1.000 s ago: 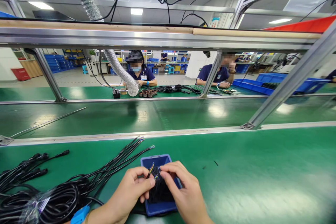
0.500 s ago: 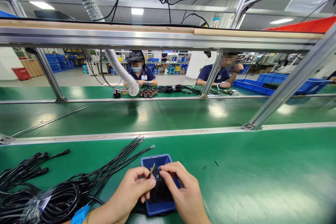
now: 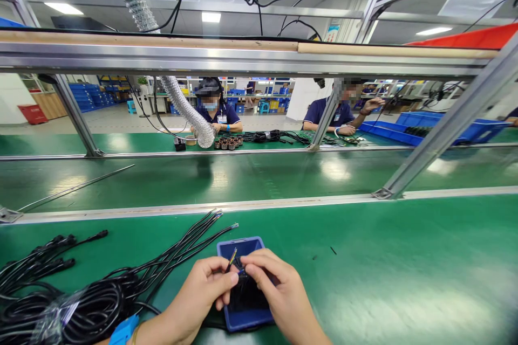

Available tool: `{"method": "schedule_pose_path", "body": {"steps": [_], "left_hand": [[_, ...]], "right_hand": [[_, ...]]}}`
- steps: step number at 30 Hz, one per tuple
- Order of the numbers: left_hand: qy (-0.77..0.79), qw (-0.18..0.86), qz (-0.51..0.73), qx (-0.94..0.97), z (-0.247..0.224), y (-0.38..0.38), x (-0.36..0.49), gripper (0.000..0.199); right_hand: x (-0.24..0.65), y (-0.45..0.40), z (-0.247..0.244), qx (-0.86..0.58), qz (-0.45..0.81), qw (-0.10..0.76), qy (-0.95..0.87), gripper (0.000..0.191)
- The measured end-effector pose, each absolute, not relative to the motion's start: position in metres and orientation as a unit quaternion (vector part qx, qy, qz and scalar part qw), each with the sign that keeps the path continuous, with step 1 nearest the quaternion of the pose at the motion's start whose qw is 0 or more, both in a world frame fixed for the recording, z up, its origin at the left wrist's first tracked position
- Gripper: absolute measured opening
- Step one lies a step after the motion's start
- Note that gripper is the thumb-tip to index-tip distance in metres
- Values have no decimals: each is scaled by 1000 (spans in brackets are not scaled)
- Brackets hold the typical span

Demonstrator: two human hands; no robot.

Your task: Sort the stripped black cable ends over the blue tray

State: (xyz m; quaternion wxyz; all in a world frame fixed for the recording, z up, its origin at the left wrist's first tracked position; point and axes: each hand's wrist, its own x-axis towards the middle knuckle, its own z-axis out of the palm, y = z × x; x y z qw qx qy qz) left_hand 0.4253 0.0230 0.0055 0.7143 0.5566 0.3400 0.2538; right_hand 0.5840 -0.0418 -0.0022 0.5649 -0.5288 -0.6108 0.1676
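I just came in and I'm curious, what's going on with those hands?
A person's left hand pinches a cable end with thin colored wires showing. Their right hand has its fingertips close by; what they hold is too small to tell. Both hands are over a blue bin with black things inside. More black cables lie on the green table, to the left.

Glossy tabletop (image 3: pixel 384 259), metal beam (image 3: pixel 202 61), apparently plastic bin (image 3: pixel 249 323)
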Motion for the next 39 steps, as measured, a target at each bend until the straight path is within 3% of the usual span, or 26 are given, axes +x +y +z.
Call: {"method": "schedule_pose_path", "body": {"steps": [5, 12, 18, 25, 34, 39], "left_hand": [[339, 713, 250, 561, 5, 22, 425, 29], [338, 713, 240, 565, 5, 23, 424, 32], [340, 714, 251, 558, 2, 24, 425, 36], [324, 727, 272, 540, 9, 21, 424, 24], [306, 735, 272, 541, 5, 17, 423, 37], [290, 684, 265, 614, 17, 16, 416, 32]], "right_hand": [[591, -43, 3, -507, 100, 560, -647, 20], [590, -45, 7, -505, 99, 529, -675, 20], [597, -45, 7, -458, 93, 472, -747, 38], [594, -46, 5, -541, 125, 455, -696, 11], [579, -45, -3, -545, 198, 479, -659, 12], [598, -56, 26, -473, 298, 431, -708, 5]]}}
